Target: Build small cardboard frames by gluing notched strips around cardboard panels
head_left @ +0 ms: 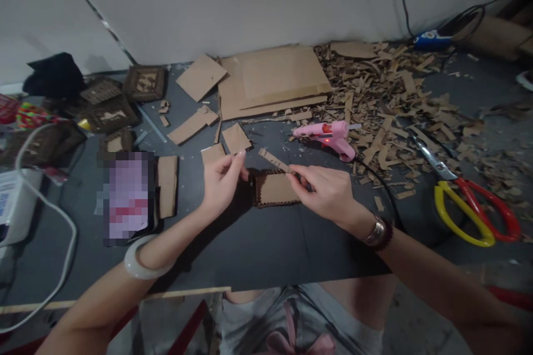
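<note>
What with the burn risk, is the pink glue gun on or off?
Apparently on: a small red light glows on the pink plastic hot-glue gun, which lies on its side.

Live now | legible text: none | blue packet (433,40): white lettering, too blurred | white box (14,205): printed label, too small to read

The pink glue gun (327,138) lies on the table, its red light lit, with a black cord (381,194) trailing from it to the right. Behind it stand stacked cardboard sheets (270,80). Cardboard scraps (387,94) lie heaped behind and to its right. Further right lie scissors (470,213) with red and yellow handles. Well left of it are dark cardboard frames (145,83), a pixelated rectangular object (128,198) and a white cable (45,205).
</note>
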The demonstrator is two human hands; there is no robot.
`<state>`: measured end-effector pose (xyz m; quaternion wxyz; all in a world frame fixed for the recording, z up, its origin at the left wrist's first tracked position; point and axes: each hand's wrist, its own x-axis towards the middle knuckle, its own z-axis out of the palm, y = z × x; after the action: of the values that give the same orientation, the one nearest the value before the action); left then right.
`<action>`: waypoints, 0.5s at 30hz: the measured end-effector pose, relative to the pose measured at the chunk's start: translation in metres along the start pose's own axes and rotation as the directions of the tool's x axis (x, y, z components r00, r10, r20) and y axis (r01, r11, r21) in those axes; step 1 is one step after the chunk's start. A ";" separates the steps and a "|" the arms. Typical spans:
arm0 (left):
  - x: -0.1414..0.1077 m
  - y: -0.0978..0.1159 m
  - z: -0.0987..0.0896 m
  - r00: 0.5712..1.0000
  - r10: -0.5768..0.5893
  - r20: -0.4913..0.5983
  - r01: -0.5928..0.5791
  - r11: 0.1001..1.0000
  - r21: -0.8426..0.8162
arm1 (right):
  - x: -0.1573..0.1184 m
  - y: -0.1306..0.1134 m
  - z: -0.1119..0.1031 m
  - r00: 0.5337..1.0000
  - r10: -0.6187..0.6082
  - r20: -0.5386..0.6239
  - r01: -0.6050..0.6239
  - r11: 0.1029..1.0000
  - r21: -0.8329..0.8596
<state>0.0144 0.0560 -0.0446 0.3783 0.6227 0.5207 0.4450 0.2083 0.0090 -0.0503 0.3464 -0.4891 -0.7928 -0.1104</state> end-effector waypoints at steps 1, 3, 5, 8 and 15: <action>0.002 -0.001 -0.001 0.999 0.013 -0.029 -0.013 1.000 0.022 | 0.000 0.000 0.000 1.000 0.010 -0.006 -0.010 1.000 0.000; 0.004 -0.004 -0.001 0.998 0.056 -0.039 -0.055 0.998 0.029 | -0.001 -0.001 0.000 1.000 0.027 0.001 -0.027 0.999 0.018; 0.002 -0.004 0.001 0.997 0.078 -0.006 -0.079 0.997 -0.025 | -0.001 -0.003 0.000 0.999 0.038 0.012 -0.039 0.998 0.050; -0.006 -0.002 0.005 0.989 0.079 0.124 -0.063 0.990 -0.128 | -0.002 -0.008 -0.002 0.999 0.038 0.016 -0.040 0.993 0.108; -0.015 0.004 0.005 0.889 0.247 0.386 -0.256 0.966 -0.028 | -0.004 -0.018 0.000 1.000 -0.002 -0.010 0.005 0.962 0.274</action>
<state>0.0194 0.0409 -0.0452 0.4054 0.7647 0.3562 0.3523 0.1944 -0.0024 -0.0497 0.4146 -0.4345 -0.7996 -0.0025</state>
